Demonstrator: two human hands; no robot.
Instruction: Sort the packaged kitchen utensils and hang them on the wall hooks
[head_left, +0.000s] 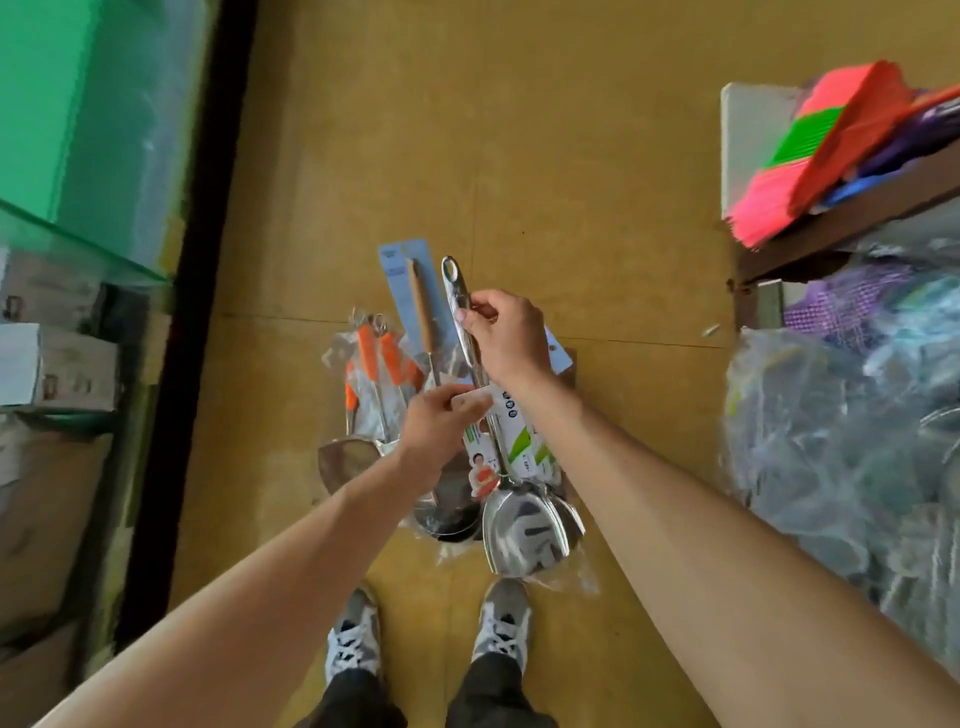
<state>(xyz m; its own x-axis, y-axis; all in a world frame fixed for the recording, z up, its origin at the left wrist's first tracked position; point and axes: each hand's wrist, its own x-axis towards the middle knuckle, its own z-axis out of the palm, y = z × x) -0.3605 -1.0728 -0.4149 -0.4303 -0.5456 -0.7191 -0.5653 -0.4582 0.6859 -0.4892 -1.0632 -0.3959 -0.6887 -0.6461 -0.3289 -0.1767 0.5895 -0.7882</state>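
A packaged steel spatula (524, 525) hangs in the air above the floor, its blade low and its handle pointing up. My right hand (506, 338) pinches the shiny handle near its top hole. Lower down, my left hand (439, 421) grips the package's printed card (511, 431). Below both hands a pile of packaged utensils lies on the floor: orange-handled tools (382, 358) in clear bags, a wooden-handled tool on a blue card (410, 291), and a steel ladle (345, 457). No wall hooks are in view.
Yellow-brown floor (467, 130) stretches ahead. A green glass case (78, 130) and white boxes (57, 364) line the left. On the right, a shelf holds pink and green plastic goods (831, 150), with plastic-wrapped stock (857, 415) below. My shoes (431, 634) stand just behind the pile.
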